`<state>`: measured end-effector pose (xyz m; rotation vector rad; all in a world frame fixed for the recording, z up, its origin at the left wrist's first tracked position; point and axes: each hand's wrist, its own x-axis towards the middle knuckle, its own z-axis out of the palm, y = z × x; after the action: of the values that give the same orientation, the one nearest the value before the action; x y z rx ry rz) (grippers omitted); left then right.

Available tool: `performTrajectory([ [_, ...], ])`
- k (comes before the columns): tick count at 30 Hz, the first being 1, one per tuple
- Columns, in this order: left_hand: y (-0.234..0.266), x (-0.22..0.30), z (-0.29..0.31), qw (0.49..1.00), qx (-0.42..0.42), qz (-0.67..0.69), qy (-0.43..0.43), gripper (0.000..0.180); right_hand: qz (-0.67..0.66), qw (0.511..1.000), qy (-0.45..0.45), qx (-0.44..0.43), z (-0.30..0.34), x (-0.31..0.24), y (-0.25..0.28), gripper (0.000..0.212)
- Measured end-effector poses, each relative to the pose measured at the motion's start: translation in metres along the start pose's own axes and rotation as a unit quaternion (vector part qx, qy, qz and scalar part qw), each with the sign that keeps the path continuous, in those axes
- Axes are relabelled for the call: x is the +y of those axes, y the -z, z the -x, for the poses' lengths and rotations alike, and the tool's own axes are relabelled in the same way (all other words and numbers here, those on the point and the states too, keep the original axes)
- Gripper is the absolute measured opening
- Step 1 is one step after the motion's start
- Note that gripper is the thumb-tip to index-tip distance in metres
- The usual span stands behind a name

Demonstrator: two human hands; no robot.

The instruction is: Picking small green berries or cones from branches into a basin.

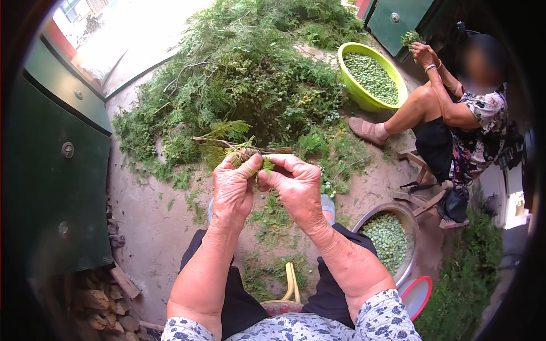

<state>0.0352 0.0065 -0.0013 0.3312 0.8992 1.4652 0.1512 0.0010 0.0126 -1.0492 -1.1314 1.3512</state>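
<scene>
My left hand (232,190) is closed on a small leafy evergreen branch (224,141), thumb and fingers pinching its woody stem. Close beside it, my right hand (293,184) pinches at the same branch, with a bit of green foliage between thumb and forefinger. Both hands are raised over my lap, almost touching. Beyond them spreads a large heap of cut evergreen branches (239,79) bearing small pale green cones or berries. A metal basin (412,244) by my right knee holds many of these small green pieces.
A yellow-green tub (350,85) full of green pieces stands at the far right. Beside it a seated person (478,113) holds a sprig. A wooden stool (424,199), a red-rimmed basin (418,295), dark green doors (62,187) and stacked firewood (105,307) surround me.
</scene>
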Motion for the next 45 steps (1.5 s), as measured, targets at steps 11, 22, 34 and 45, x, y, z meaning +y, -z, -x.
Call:
performTrajectory([
  [11, 0.007, 0.005, -0.004, 0.988, -0.127, 0.045, 0.072, 0.018, -0.396, 0.895, -0.189, -0.085, -0.001, 0.007, 0.024, 0.017],
  [22, 0.002, 0.007, -0.006, 0.984, -0.172, 0.025, 0.028, 0.018, -0.415, 0.876, -0.246, 0.020, 0.001, 0.009, 0.031, 0.019],
  [34, 0.004, 0.014, -0.004, 0.941, -0.337, -0.017, -0.005, 0.016, -0.414, 0.869, -0.250, 0.106, -0.011, 0.019, 0.045, 0.045],
  [45, 0.006, 0.031, 0.000, 0.964, -0.174, -0.196, 0.052, 0.023, -0.444, 0.886, -0.133, 0.018, -0.023, 0.015, 0.056, 0.008],
])
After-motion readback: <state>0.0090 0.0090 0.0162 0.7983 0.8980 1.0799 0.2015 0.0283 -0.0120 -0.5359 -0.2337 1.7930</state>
